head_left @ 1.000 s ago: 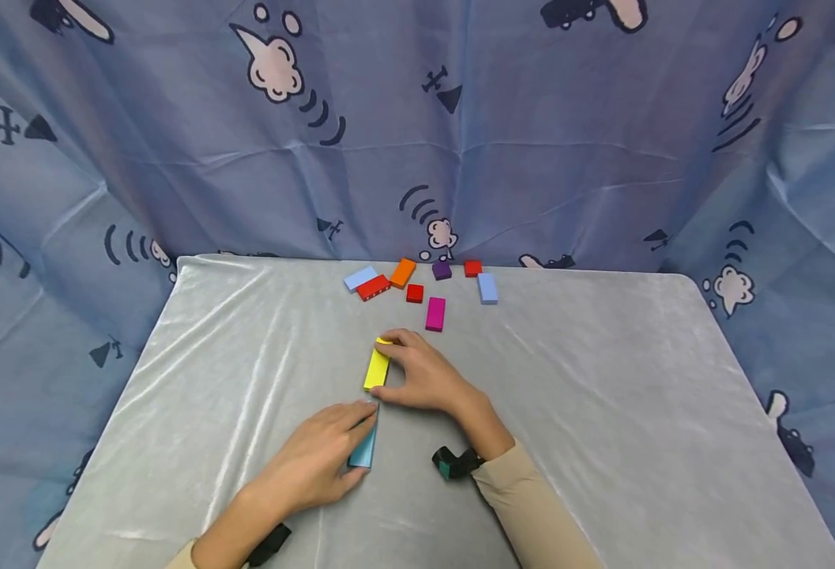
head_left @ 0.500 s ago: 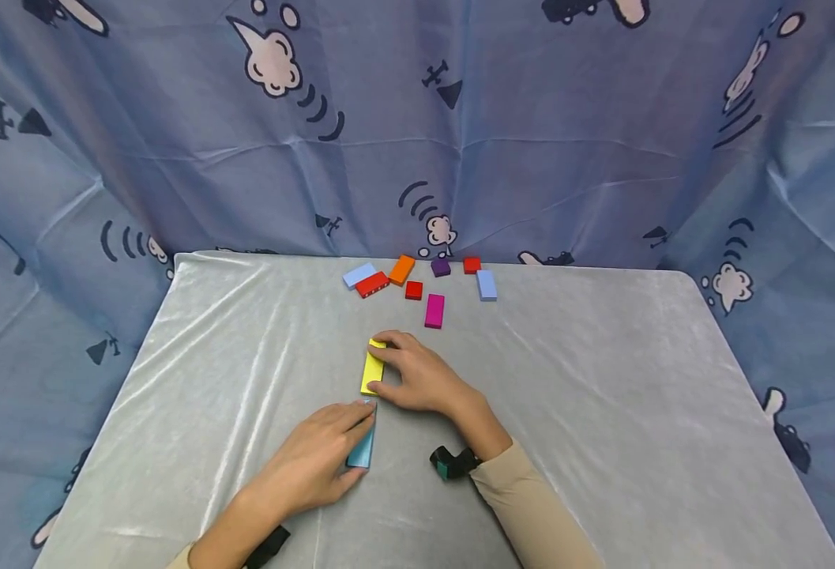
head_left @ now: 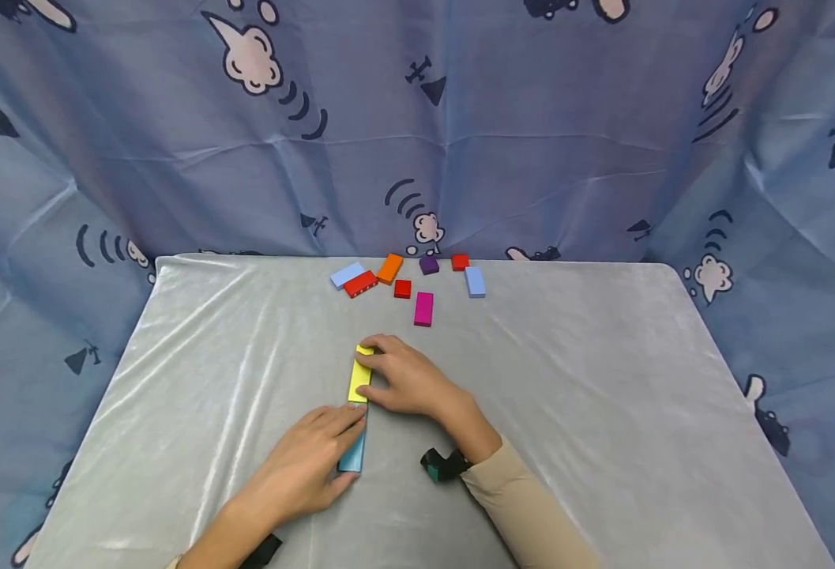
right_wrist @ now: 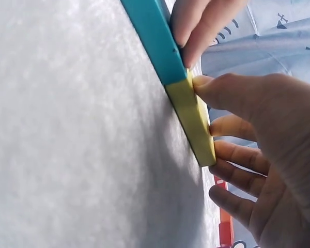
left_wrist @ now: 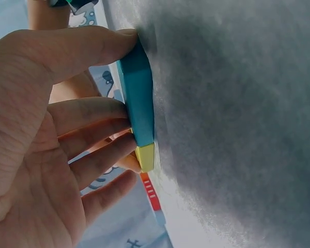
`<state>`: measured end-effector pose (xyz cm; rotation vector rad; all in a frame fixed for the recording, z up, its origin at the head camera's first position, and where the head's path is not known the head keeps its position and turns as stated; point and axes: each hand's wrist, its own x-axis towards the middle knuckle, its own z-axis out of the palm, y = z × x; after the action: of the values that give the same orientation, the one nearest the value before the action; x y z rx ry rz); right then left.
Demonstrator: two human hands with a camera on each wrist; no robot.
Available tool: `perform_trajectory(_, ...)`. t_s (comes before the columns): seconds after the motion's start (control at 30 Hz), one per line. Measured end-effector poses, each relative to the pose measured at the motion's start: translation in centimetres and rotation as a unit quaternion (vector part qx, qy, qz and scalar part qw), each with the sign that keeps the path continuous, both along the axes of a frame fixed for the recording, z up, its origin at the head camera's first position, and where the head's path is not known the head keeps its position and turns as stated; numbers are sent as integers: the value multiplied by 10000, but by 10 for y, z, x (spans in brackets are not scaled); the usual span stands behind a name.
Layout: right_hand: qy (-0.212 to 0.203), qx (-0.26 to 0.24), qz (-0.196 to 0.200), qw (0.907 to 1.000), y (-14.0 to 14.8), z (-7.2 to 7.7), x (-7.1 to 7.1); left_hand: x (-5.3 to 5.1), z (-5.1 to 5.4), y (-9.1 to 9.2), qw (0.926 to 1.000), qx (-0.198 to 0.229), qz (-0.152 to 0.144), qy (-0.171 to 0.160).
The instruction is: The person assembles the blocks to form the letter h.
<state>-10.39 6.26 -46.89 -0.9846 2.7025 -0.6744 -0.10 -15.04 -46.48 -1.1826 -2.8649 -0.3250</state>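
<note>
In the head view a yellow block [head_left: 360, 378] lies end to end with a light blue block [head_left: 351, 455], in one line on the cloth. My left hand [head_left: 303, 462] grips the blue block, thumb at its near end and fingers along its top and far part. My right hand [head_left: 413, 379] holds the yellow block between thumb and fingers from its right side. Both wrist views show the teal-looking blue block [left_wrist: 138, 93] meeting the yellow block [right_wrist: 188, 116] end against end, with no gap visible.
Toward the far edge of the cloth-covered table [head_left: 566, 379] lie a magenta block [head_left: 423, 309], an orange block [head_left: 390, 269], a purple block [head_left: 429, 265], red blocks such as one [head_left: 402, 289] and pale blue blocks, one at the right [head_left: 475, 282]. A patterned curtain [head_left: 360, 95] hangs behind.
The yellow block, held by my right hand, has come nearer and a little left, closing the small gap to the blue block. My left hand keeps its grip. The head view has shifted slightly.
</note>
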Motion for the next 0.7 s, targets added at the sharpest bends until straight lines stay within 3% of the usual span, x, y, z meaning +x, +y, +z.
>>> perform_trajectory(0.43,185,302,65,9994,-9,5,7,5,1,-9,9999,130,-12,44)
perform_trajectory(0.7,100,418,100,9990,-6,9,8,7,2,-8,9999,-71,-23,-135)
